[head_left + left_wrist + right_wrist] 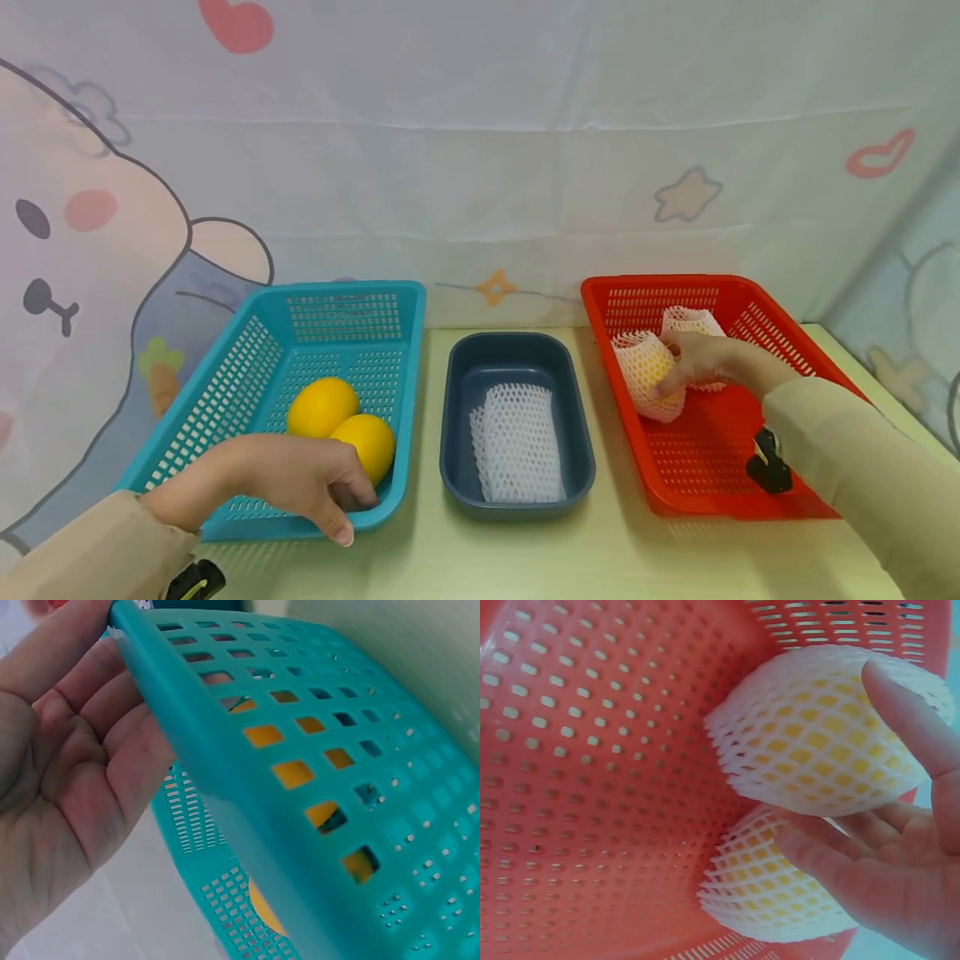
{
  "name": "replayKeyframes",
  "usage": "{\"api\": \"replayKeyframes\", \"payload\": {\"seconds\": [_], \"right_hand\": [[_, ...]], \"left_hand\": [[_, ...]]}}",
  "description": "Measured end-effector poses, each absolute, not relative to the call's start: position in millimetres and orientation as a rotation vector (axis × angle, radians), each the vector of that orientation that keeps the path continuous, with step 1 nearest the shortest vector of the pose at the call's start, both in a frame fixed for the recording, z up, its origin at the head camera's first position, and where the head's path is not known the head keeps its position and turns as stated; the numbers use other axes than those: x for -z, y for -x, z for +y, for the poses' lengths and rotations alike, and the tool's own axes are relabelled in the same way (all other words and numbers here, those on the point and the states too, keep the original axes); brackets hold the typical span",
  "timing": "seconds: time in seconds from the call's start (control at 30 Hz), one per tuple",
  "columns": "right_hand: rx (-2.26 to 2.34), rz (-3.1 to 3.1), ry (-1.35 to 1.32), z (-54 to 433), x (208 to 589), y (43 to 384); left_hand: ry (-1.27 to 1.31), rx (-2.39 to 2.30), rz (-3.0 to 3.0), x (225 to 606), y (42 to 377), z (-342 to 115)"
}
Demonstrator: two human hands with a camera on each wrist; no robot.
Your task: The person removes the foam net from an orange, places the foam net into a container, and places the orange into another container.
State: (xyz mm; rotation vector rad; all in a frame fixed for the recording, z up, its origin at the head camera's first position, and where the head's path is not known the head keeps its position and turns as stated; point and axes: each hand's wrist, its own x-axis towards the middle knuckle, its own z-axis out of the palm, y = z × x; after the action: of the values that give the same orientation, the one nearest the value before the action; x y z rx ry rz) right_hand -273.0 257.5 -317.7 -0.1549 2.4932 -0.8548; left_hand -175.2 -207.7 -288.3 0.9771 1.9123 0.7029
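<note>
My left hand (300,479) grips the near right corner of the turquoise basket (408,350), fingers inside the rim and thumb outside. Beside those fingers, two smooth yellow fruits (324,407) lie in the basket. In the red basket (720,500), my right hand (701,362) holds a yellow fruit in a white foam net (648,375), thumb at its near side. The right wrist view shows this netted fruit (817,735) between thumb and fingers. A second netted fruit (772,877) lies right against the fingers, partly hidden by the hand in the head view.
Between the baskets stands a dark blue tray (450,450) with several flat white foam nets (521,442) in it. All three containers sit on a pale yellow-green table (525,554). A printed cloth (495,192) hangs close behind them.
</note>
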Motion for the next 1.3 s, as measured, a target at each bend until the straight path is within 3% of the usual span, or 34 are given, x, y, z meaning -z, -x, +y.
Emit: {"api": "replayKeyframes", "payload": {"seconds": [0.7, 1.3], "right_hand": [[1.030, 2.548, 0.158, 249.5, 340.3, 272.2], [1.167, 2.577, 0.387, 250.4, 346.8, 276.6]], "left_hand": [[-0.991, -0.703, 1.907, 290.1, 176.7, -209.8], [-0.985, -0.717, 1.889, 290.7, 176.2, -209.7]]}}
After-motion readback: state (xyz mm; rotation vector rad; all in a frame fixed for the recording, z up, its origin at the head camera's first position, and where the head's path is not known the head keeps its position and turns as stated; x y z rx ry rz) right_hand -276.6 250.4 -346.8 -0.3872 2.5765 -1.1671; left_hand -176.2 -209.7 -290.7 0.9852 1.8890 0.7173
